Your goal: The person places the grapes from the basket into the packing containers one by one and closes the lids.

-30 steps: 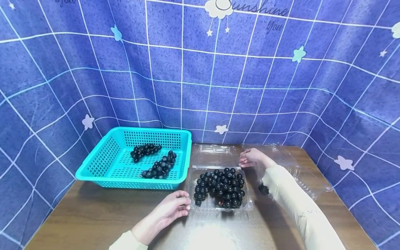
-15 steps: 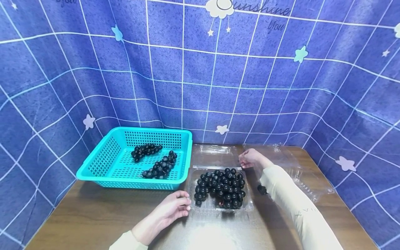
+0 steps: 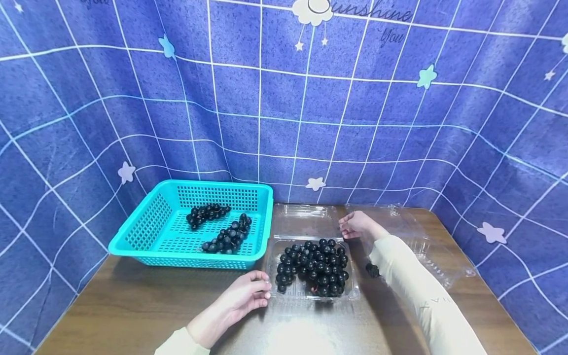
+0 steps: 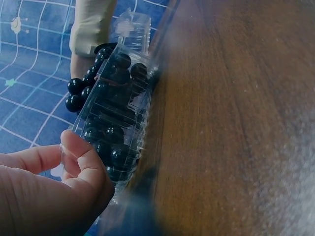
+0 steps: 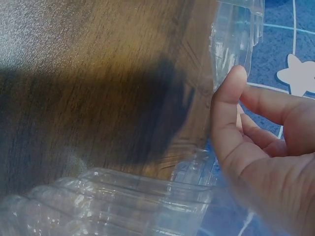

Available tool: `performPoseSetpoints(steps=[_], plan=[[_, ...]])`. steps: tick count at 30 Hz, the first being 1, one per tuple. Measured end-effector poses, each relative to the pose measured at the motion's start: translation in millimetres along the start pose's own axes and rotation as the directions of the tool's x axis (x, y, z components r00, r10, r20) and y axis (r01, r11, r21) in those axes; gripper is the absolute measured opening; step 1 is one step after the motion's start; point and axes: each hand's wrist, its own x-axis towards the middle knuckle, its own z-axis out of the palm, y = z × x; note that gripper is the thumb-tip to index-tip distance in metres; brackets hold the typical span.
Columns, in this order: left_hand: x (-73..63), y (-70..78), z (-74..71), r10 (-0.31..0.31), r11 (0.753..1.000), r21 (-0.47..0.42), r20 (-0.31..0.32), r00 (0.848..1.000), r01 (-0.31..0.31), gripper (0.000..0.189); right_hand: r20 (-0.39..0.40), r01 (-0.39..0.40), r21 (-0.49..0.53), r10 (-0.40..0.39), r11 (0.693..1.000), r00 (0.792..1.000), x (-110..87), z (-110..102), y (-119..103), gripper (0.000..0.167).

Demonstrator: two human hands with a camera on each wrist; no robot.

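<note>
A clear plastic clamshell container [image 3: 352,291] lies open on the table, its base heaped with black grapes [image 3: 326,264] and its lid [image 3: 301,222] folded back toward the wall. My left hand [image 3: 246,294] pinches the base's left rim between thumb and finger, as the left wrist view shows. At the lid's right edge, my right hand [image 3: 356,224] pinches the thin plastic between thumb and fingers. Grapes rise above the rim in the left wrist view.
A turquoise basket [image 3: 191,262] with two bunches of grapes [image 3: 228,237] stands at the left. Another clear container [image 3: 437,268] lies at the right, partly behind the right sleeve, with dark grapes [image 3: 372,269] showing beside the forearm. A blue curtain [image 3: 284,123] hangs behind the table.
The head view has shifted very slightly. Both hands stay where they were, and the container and grapes keep their places.
</note>
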Motion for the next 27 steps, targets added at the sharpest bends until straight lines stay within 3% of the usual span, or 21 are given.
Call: performPoseSetpoints(steps=[5,12,27], plan=[[-0.5,0.3,0.6,-0.001,1.0,0.0,0.001,1.0,0.001,0.019,0.024,-0.011,0.022,0.011,1.0,1.0,-8.9,-1,-7,0.035],[-0.4,1.4,1.2,-0.008,1.0,-0.001,-0.006,1.0,0.008,0.019,-0.001,-0.015,0.022,0.016,1.0,1.0,-8.2,-2,-11,0.04],[1.6,0.1,0.9,-0.003,1.0,0.003,-0.007,1.0,0.003,0.02,-0.031,0.014,0.016,-0.013,1.0,0.999,-14.5,-4,-18,0.032]])
